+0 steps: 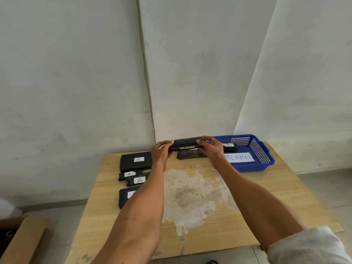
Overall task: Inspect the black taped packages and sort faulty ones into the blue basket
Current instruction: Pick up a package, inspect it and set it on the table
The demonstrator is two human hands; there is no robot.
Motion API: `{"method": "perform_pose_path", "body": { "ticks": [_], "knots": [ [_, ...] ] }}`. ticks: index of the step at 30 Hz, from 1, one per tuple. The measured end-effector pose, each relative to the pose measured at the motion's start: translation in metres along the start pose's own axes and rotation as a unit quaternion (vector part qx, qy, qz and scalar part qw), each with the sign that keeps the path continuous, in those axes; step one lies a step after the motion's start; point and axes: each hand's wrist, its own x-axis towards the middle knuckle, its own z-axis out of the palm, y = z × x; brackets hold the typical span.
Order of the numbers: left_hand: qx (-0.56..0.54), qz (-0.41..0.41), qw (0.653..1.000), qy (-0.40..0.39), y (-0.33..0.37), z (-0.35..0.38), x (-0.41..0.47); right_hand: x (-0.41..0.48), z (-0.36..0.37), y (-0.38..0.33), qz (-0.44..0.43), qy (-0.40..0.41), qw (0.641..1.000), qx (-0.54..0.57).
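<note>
**Checking 1 black package, held up in both my hands**

I hold a black taped package (185, 144) in the air above the far side of the wooden table (266, 197), tilted so its edge and white label face me. My left hand (162, 151) is closed around its left end, my right hand (211, 149) around its right end. Just under it, 1 more package (188, 155) lies on the table. To my right, the blue basket (261, 149), with its "ABNORMAL" sign (240, 157), already holds 1 labelled package (230, 146). To my left, 4 packages marked "A" (136, 161) lie in a loose group. I judge the sorting partly done, with at least 2 packages undecided.
</note>
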Motion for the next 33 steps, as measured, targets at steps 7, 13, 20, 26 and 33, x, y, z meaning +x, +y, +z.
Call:
{"method": "perform_pose_path", "body": {
  "ticks": [7,13,20,26,33],
  "knots": [
    [0.007,0.008,1.000,0.003,0.001,0.006,0.000,0.002,-0.004,0.002,-0.015,0.000,0.999,-0.046],
    [0.055,-0.008,0.998,-0.017,0.004,0.008,-0.001,0.007,-0.010,0.000,0.039,0.019,0.997,-0.070],
    [0.059,-0.025,0.997,-0.045,0.002,0.005,-0.005,0.009,-0.010,-0.007,0.067,0.094,0.991,-0.067],
    [0.046,-0.006,0.996,-0.070,0.003,0.004,-0.009,0.008,-0.010,-0.009,0.059,0.137,0.982,-0.113],
    [0.037,-0.007,0.998,-0.052,0.005,0.002,-0.013,0.005,-0.008,-0.007,0.043,0.139,0.983,-0.116]
  ]
}}
